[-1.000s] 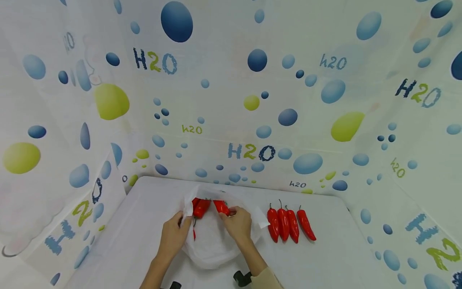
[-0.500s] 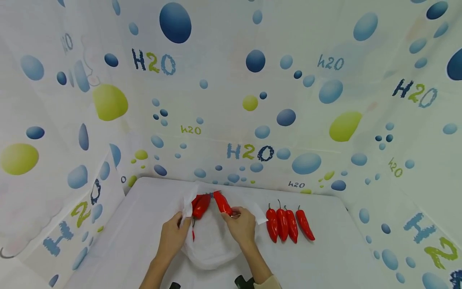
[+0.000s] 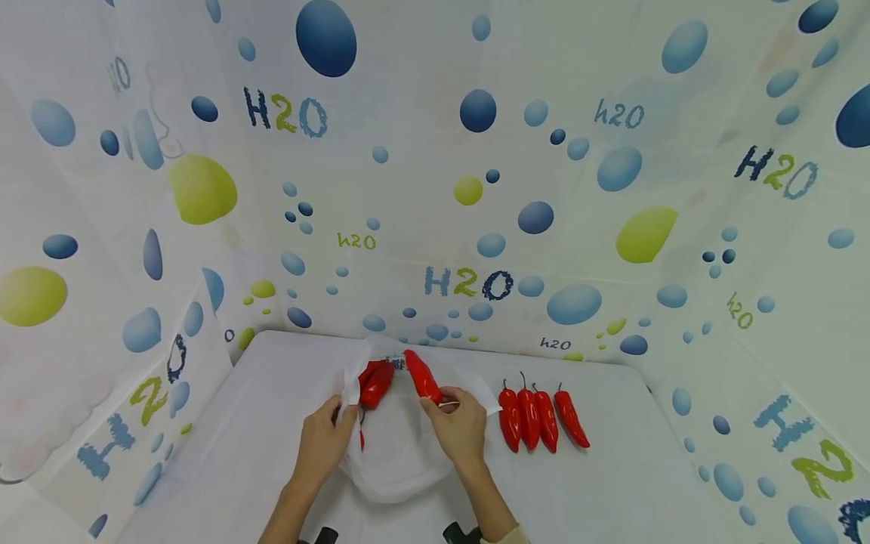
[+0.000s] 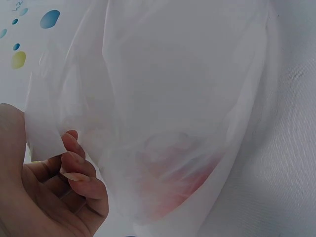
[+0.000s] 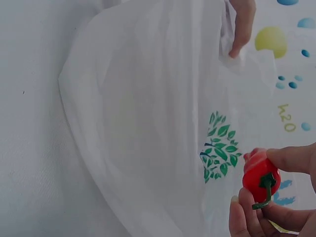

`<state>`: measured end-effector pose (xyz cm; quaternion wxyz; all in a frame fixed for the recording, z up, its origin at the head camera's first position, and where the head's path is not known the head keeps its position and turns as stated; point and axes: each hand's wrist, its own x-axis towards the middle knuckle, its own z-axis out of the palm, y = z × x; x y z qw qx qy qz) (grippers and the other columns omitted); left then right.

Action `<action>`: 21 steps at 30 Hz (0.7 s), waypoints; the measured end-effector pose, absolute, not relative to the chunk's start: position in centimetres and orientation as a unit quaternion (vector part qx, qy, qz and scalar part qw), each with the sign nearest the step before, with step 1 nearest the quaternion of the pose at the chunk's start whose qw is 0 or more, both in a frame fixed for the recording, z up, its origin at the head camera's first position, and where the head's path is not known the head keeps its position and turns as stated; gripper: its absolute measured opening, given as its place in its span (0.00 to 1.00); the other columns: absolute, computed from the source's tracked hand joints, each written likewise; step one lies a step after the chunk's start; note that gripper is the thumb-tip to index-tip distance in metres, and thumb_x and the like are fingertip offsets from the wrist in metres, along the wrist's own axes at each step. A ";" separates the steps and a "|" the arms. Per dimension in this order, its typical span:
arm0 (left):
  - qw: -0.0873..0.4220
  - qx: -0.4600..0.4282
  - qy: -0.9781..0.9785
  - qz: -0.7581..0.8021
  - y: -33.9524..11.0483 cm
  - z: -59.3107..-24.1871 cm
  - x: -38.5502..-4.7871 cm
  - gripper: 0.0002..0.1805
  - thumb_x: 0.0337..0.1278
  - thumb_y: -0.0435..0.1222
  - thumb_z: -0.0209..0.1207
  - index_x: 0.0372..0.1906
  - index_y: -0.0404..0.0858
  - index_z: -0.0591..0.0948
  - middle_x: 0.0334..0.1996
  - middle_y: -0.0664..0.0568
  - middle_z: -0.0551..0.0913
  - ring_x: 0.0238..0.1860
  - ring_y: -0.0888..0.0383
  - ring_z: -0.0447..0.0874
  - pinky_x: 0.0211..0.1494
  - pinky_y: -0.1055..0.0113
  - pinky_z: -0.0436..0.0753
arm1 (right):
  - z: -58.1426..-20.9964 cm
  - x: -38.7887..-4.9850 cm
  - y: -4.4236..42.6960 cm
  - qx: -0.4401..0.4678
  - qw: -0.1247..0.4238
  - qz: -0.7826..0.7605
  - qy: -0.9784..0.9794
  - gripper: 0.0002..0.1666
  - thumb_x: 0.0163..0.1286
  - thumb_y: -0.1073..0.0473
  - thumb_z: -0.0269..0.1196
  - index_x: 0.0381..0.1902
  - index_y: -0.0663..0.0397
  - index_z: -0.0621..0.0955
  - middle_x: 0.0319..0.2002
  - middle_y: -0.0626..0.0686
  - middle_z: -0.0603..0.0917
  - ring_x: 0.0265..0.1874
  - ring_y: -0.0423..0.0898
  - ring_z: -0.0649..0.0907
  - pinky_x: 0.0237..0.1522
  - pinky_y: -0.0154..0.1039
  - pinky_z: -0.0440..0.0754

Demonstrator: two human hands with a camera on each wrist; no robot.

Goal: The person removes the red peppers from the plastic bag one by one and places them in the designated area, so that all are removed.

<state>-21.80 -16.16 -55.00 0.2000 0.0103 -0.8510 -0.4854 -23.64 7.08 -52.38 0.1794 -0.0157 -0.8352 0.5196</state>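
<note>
A thin white plastic bag [image 3: 394, 465] stands over the table, its mouth spread. My left hand [image 3: 325, 438] pinches the bag's left edge; the left wrist view shows its curled fingers [image 4: 81, 168] at the film. Between thumb and fingers, my right hand [image 3: 461, 431] holds a red chili pepper [image 3: 421, 375] near its green stem, over the bag's mouth. The right wrist view shows this pepper [image 5: 260, 173] stem toward the camera, beside a green leaf print on the bag. Other red peppers [image 3: 376, 384] lie inside the bag at the left, partly hidden by its film.
Several red chili peppers [image 3: 530, 418] lie in a row on the white tabletop [image 3: 612, 483], right of the bag. A curtain [image 3: 435, 189] printed with blue and green dots and H2O lettering rises behind the table and along both sides.
The pepper in my right hand has come up and shows more of its length above the bag. My right hand has shifted slightly right. The left hand keeps its hold on the bag.
</note>
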 end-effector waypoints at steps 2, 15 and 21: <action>0.195 0.010 -0.850 -0.489 -16.2 -54.9 -21.8 0.11 0.70 0.35 0.61 0.30 0.41 0.75 0.18 0.56 0.67 0.21 0.61 0.66 0.23 0.69 0.65 | -52.4 -23.5 7.2 -0.018 0.184 0.520 -0.834 0.21 0.61 0.49 0.79 0.47 0.55 0.88 0.37 0.48 0.88 0.31 0.42 0.84 0.31 0.35 0.85; 0.183 0.012 -0.852 -0.491 -16.1 -54.8 -21.7 0.10 0.72 0.36 0.60 0.32 0.39 0.76 0.19 0.54 0.68 0.22 0.60 0.67 0.23 0.69 0.67 | -51.8 -22.1 8.1 -0.025 0.197 0.534 -0.822 0.23 0.60 0.49 0.79 0.49 0.52 0.88 0.40 0.48 0.89 0.33 0.43 0.85 0.32 0.36 0.86; 0.182 0.014 -0.851 -0.493 -16.2 -54.8 -21.6 0.08 0.72 0.35 0.60 0.33 0.39 0.77 0.19 0.54 0.68 0.22 0.60 0.67 0.23 0.69 0.68 | -51.6 -21.6 8.7 -0.024 0.201 0.541 -0.816 0.23 0.61 0.48 0.78 0.50 0.51 0.88 0.39 0.47 0.88 0.33 0.42 0.85 0.31 0.35 0.85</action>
